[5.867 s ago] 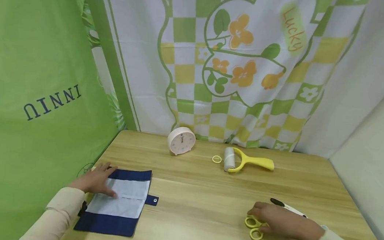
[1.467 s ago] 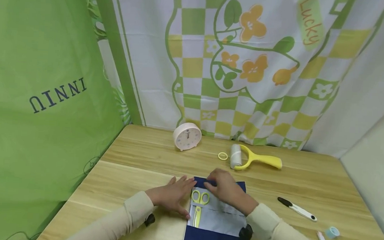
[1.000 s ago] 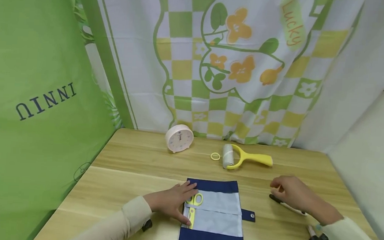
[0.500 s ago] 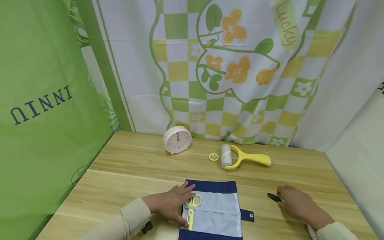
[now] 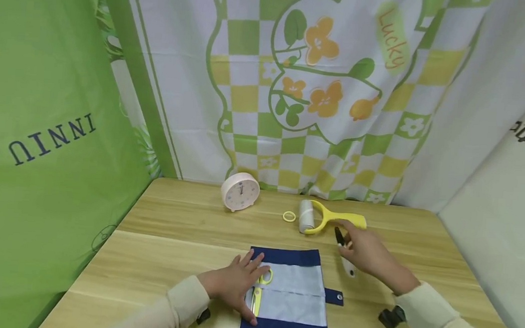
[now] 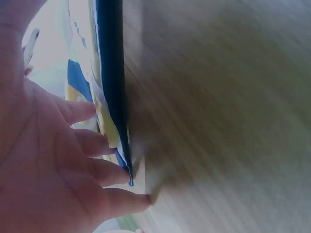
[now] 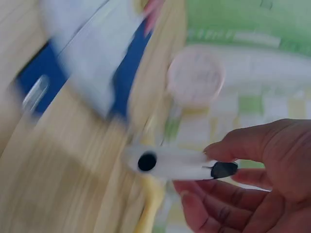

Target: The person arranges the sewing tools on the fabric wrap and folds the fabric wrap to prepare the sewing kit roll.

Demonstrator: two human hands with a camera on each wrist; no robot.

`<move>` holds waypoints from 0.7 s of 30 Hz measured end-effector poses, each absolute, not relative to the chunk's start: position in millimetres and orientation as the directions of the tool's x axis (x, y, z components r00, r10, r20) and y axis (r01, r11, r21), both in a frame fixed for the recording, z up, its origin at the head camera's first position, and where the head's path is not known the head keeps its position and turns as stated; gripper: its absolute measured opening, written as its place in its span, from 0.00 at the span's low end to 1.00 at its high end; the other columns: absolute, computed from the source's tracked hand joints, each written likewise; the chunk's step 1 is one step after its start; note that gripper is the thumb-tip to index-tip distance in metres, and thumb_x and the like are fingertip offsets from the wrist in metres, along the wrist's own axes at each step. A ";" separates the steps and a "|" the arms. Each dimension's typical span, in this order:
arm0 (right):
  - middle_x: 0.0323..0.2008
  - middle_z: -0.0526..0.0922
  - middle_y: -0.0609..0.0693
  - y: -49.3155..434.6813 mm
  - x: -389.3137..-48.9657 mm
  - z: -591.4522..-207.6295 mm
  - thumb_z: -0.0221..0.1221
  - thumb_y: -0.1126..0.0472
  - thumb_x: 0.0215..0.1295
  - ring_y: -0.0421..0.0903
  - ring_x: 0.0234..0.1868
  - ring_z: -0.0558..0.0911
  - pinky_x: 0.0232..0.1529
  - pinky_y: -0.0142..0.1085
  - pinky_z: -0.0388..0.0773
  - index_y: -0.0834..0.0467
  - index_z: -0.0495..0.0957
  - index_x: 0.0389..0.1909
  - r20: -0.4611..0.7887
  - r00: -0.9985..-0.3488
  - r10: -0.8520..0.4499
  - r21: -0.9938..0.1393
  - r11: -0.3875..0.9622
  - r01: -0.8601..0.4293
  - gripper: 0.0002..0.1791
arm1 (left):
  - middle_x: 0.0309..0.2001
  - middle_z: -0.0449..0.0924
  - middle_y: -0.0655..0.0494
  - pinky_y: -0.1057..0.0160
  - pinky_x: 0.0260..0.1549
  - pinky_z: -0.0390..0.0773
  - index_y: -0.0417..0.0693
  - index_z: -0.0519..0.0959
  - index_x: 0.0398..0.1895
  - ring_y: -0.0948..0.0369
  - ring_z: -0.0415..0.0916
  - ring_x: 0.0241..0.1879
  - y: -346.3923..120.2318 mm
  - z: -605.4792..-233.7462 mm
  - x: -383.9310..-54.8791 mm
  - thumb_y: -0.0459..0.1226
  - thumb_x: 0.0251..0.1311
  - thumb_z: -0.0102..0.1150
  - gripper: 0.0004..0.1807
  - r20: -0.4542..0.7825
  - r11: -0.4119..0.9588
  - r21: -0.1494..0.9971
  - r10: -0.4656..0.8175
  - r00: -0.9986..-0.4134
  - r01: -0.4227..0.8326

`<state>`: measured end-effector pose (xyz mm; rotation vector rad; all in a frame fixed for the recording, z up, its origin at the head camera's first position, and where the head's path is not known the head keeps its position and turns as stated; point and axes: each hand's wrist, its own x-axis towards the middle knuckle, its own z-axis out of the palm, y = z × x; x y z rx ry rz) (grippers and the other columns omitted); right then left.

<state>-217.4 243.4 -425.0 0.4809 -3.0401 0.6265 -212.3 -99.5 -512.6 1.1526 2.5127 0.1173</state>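
Note:
My right hand [image 5: 371, 254] pinches a slim white tool with a black end [image 5: 347, 265] between thumb and fingers, lifted over the table right of the pouch. In the right wrist view the white tool [image 7: 182, 163] also shows a black dot near its far end. A navy and pale grey fabric pouch [image 5: 295, 278] lies opened flat in front of me. Yellow scissors [image 5: 256, 297] sit along its left side under a strap. My left hand [image 5: 237, 284] rests with spread fingers on that left edge, partly covering the scissors' handles. In the left wrist view the fingertips touch the pouch's edge [image 6: 112, 73].
Behind the pouch lie a yellow-handled white roller [image 5: 306, 218] and a small yellow ring [image 5: 289, 216]. A pink clock [image 5: 241, 193] stands near the back edge. A snap tab [image 5: 334, 297] sticks out from the pouch's right side. Curtains [image 5: 426, 144] close in the table.
The pouch came from the left to the middle, and the scissors went from the table into it. My right hand has picked up the white tool and carried it left toward the pouch.

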 end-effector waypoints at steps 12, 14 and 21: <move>0.21 0.80 0.48 140.2 -237.0 -477.0 0.67 0.64 0.61 0.39 0.18 0.76 0.19 0.32 0.71 0.62 0.74 0.55 0.048 -0.961 -0.272 -0.539 0.803 -0.255 0.21 | 0.81 0.40 0.39 0.31 0.71 0.55 0.52 0.49 0.80 0.38 0.36 0.80 -99.4 -512.6 -210.4 0.72 0.43 0.67 0.67 -0.276 0.668 0.246 0.743 -0.610 0.702; 0.21 0.80 0.48 135.4 -241.1 -480.2 0.67 0.64 0.61 0.40 0.17 0.76 0.19 0.32 0.71 0.63 0.75 0.55 0.051 -0.964 -0.261 -0.547 0.800 -0.245 0.22 | 0.81 0.40 0.40 0.31 0.71 0.54 0.52 0.49 0.80 0.38 0.35 0.81 -100.6 -512.6 -209.9 0.72 0.42 0.68 0.67 -0.280 0.678 0.247 0.734 -0.619 0.692; 0.20 0.79 0.49 133.0 -239.8 -484.7 0.68 0.65 0.61 0.40 0.17 0.76 0.18 0.32 0.72 0.66 0.75 0.54 0.005 -0.966 -0.257 -0.592 0.778 -0.210 0.22 | 0.81 0.41 0.40 0.33 0.72 0.54 0.53 0.49 0.80 0.39 0.37 0.81 -100.9 -509.4 -207.2 0.72 0.42 0.68 0.66 -0.291 0.694 0.238 0.718 -0.632 0.679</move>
